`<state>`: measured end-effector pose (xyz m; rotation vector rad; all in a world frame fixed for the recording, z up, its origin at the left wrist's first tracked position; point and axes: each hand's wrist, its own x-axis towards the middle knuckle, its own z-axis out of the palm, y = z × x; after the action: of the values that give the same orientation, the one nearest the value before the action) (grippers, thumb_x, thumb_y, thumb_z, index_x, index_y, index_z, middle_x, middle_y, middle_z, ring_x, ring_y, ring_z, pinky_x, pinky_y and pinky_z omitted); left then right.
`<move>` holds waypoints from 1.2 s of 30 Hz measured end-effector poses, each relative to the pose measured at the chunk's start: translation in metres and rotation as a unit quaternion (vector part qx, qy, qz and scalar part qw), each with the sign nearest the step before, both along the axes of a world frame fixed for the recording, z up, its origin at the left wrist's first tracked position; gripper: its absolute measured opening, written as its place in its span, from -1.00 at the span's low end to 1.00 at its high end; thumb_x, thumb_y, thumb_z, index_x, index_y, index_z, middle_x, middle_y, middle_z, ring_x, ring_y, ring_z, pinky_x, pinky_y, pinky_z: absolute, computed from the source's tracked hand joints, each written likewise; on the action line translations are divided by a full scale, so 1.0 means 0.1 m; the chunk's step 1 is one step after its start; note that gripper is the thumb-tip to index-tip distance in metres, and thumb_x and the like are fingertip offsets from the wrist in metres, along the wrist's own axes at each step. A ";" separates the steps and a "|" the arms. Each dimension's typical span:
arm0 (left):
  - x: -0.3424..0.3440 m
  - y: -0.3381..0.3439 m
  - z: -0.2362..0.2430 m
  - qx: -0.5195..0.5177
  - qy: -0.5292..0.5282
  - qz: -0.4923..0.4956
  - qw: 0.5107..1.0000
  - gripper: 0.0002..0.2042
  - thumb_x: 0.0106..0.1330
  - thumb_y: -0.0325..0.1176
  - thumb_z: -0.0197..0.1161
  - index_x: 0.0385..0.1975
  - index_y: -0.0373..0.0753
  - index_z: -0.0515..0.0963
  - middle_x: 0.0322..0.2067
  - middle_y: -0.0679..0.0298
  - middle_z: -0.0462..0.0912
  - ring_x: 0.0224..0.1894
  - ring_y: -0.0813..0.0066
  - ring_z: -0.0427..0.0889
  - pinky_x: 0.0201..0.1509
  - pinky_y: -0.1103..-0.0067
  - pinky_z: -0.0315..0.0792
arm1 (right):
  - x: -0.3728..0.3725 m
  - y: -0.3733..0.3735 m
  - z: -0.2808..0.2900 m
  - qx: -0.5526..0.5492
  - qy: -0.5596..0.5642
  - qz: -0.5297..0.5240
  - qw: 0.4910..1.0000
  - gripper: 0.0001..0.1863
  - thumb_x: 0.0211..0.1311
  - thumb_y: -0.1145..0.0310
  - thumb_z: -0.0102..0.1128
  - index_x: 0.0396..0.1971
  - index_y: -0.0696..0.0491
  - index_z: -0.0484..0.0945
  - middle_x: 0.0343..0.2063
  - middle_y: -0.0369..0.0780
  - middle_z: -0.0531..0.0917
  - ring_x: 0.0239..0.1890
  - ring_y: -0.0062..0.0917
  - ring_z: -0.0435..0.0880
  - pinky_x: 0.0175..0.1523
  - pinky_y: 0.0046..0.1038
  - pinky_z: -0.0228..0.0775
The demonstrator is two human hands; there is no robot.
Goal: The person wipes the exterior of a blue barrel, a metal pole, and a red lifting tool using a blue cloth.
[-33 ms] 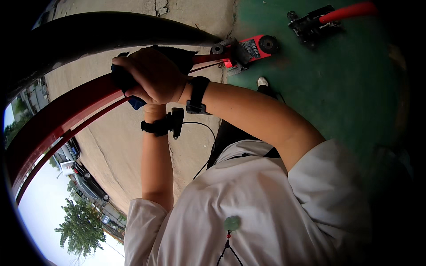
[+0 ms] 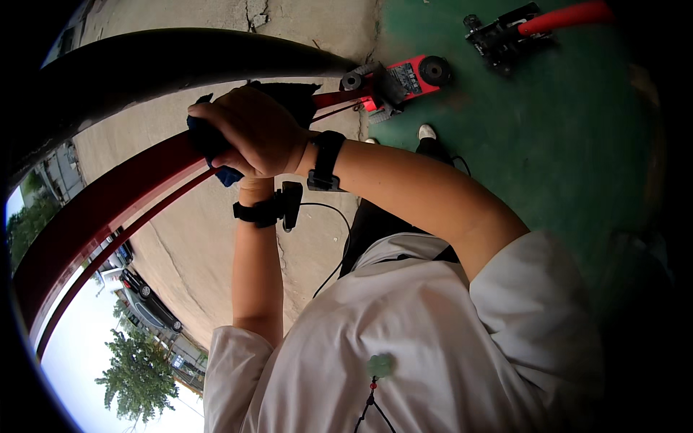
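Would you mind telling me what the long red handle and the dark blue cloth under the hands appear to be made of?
The long red handle looks like painted metal: smooth, evenly glossy red, with a straight rigid edge, though the view alone cannot confirm it. The dark blue cloth looks like soft woven fabric: matte, bunched and folded under the right hand. The left hand is hidden behind it.

- right hand (image 2: 256, 130) on top of cloth (image 2: 216, 148), cloth on curved bar (image 2: 108, 202)
- left hand hidden behind right hand, left forearm (image 2: 253, 281) below it
- floor jack (image 2: 404, 78) right of hands, on floor (image 2: 548, 159)
- second jack (image 2: 505, 32) farther right
- shoe (image 2: 426, 132) below floor jack
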<state>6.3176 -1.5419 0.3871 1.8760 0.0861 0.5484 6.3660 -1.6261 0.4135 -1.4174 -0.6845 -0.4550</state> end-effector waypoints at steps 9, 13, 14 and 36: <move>-0.03 0.11 -1.45 0.034 0.152 -0.070 0.985 -0.56 0.46 -0.24 -0.06 0.27 -0.28 0.21 0.13 0.15 0.42 0.15 0.44 0.38 0.22 0.55 0.28 | 0.06 -0.21 -1.78 -0.043 0.012 0.061 0.997 -0.24 0.08 -0.24 0.04 0.08 0.09 0.31 -0.33 -0.17 0.43 -0.31 -0.27 0.41 -0.06 -0.24 0.24; -0.16 0.22 -1.98 0.047 0.220 -0.089 0.970 -0.56 0.46 -0.23 -0.06 0.26 -0.28 0.22 0.13 0.15 0.43 0.14 0.44 0.39 0.22 0.55 0.28 | 0.05 -0.20 -2.49 -0.023 0.012 0.038 0.999 -0.31 0.18 -0.18 -0.05 0.10 0.10 0.30 -0.35 -0.18 0.40 -0.34 -0.29 0.45 -0.14 -0.26 0.32; -0.16 0.23 -2.10 0.050 0.236 -0.092 0.966 -0.56 0.46 -0.23 -0.06 0.26 -0.28 0.22 0.12 0.15 0.43 0.14 0.44 0.40 0.22 0.55 0.28 | 0.04 -0.21 -2.59 -0.032 0.012 0.020 0.999 -0.33 0.19 -0.17 -0.04 0.10 0.09 0.31 -0.35 -0.19 0.40 -0.34 -0.30 0.45 -0.15 -0.27 0.33; -0.04 0.41 -3.74 0.029 0.399 -0.237 0.885 -0.55 0.45 -0.16 -0.07 0.23 -0.28 0.28 0.11 0.13 0.47 0.11 0.40 0.45 0.21 0.52 0.31 | -0.21 -0.62 -3.97 -0.267 0.140 0.056 0.952 -0.35 0.11 0.24 0.21 0.15 0.20 0.20 -0.04 0.00 0.40 0.04 -0.09 0.39 0.20 -0.19 0.23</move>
<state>6.3136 -1.5013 0.0135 1.9768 0.1433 -0.5844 6.3454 -1.6885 0.0163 -1.8936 -0.6774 0.0367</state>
